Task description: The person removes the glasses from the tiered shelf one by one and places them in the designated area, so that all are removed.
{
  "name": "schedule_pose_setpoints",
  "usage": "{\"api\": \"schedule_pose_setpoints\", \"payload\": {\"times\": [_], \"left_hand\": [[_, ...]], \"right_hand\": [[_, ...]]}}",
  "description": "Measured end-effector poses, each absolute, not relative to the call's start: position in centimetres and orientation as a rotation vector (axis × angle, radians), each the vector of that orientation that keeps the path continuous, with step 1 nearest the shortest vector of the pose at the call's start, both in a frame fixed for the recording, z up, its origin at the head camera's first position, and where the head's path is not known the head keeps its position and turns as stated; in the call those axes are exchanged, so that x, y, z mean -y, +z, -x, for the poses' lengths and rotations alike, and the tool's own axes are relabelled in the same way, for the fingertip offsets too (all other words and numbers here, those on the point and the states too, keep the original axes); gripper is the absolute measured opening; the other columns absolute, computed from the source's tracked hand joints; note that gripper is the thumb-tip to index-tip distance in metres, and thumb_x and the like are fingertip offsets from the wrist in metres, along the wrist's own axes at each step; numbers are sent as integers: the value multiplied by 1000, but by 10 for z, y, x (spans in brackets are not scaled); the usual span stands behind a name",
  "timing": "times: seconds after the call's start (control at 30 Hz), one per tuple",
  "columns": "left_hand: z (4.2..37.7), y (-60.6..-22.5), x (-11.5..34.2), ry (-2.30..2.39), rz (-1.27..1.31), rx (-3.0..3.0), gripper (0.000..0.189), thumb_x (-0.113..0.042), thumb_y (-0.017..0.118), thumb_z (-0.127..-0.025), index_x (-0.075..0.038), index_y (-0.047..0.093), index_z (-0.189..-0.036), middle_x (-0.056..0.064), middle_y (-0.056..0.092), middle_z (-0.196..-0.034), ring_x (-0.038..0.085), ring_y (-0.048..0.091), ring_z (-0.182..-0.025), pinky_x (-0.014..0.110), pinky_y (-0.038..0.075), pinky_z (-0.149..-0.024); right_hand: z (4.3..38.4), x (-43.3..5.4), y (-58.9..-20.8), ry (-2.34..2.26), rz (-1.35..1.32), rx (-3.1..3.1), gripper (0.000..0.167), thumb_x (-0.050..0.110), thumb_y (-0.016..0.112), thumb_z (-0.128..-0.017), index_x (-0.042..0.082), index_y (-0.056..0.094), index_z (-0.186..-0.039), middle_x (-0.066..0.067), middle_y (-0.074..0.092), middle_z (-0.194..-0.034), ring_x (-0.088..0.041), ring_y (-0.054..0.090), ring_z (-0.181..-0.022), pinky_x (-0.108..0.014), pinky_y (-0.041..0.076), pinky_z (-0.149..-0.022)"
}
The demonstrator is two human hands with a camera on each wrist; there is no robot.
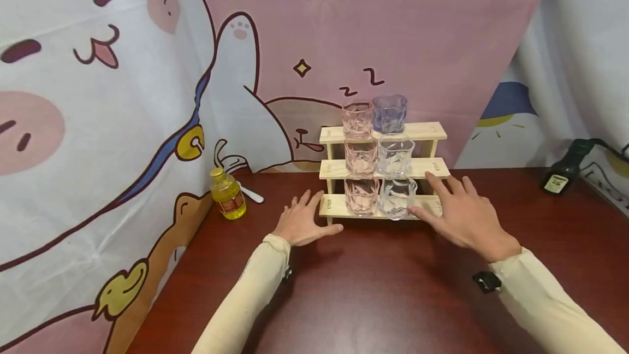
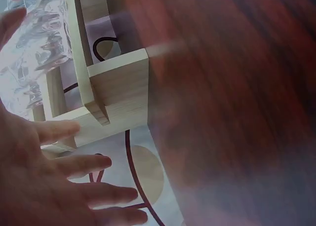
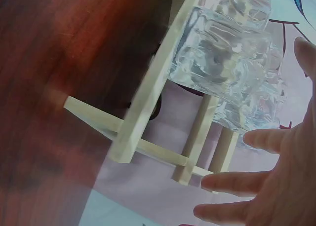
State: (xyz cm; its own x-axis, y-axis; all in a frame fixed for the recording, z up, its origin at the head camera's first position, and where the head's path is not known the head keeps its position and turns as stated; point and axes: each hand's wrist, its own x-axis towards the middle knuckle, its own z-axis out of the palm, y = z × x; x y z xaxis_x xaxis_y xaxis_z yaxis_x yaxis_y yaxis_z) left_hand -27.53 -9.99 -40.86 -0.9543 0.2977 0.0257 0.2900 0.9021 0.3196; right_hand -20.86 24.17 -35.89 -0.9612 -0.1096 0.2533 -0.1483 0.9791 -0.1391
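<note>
A three-tier wooden shelf (image 1: 339, 171) stands on the table, bearing two wavy-sided glasses per tier. On the top tier are a pink glass (image 1: 357, 119) and a blue glass (image 1: 390, 113). Each lower tier carries a pinkish glass (image 1: 361, 195) on the left and a clear glass (image 1: 395, 156) on the right. My left hand (image 1: 301, 220) is at the shelf's lower left end, fingers spread and thumb out, holding nothing. At the right end my right hand (image 1: 464, 217) spreads its fingers, thumb tip close to the lowest clear glass (image 1: 397, 198); it grips nothing.
A bottle of yellow liquid (image 1: 229, 195) stands at the left, with a white-handled utensil (image 1: 251, 193) lying behind it. A dark bottle (image 1: 565, 171) with a pale label is at the back right. Printed cloth (image 1: 417, 26) hangs behind the table (image 1: 373, 288).
</note>
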Motion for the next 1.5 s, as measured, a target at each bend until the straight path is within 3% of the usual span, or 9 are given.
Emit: {"api": "schedule_pose_setpoints", "payload": {"times": [0.33,0.57,0.73,1.13,1.5], "left_hand": [[290,-414,94,686,-452,-2988,112,-78,67,-72,-20,27,-159,10,42,-159,35,50,-139,54,45,-107],[300,-420,99,1094,-459,-2787,107,-50,85,-73,-9,32,-156,17,50,-152,34,49,-140,49,41,-113],[304,-426,102,1194,-471,-2754,106,-38,89,-70,-3,35,-154,19,57,-145,31,54,-135,47,42,-112],[307,-419,94,1270,-504,-2716,100,-21,91,-70,0,39,-152,22,58,-143,31,58,-130,46,45,-109],[313,-426,98,1446,-393,-2631,84,-19,89,-74,-2,50,-146,16,56,-147,32,58,-132,45,49,-105]], "right_hand": [[215,-241,-332,266,-193,2899,98,80,42,-90,12,26,-159,-33,34,-155,-56,35,-137,-72,44,-89],[218,-240,-321,272,-259,2803,93,74,50,-91,14,30,-158,-29,41,-152,-52,41,-135,-70,45,-90],[221,-235,-317,244,-318,2757,90,71,52,-91,15,31,-158,-29,45,-147,-51,44,-133,-68,46,-92],[234,-230,-303,230,-396,2722,83,65,55,-94,11,38,-154,-26,46,-148,-51,47,-132,-69,42,-96],[240,-223,-290,230,-426,2673,77,62,54,-95,16,38,-154,-28,50,-143,-51,51,-125,-72,45,-85]]}}
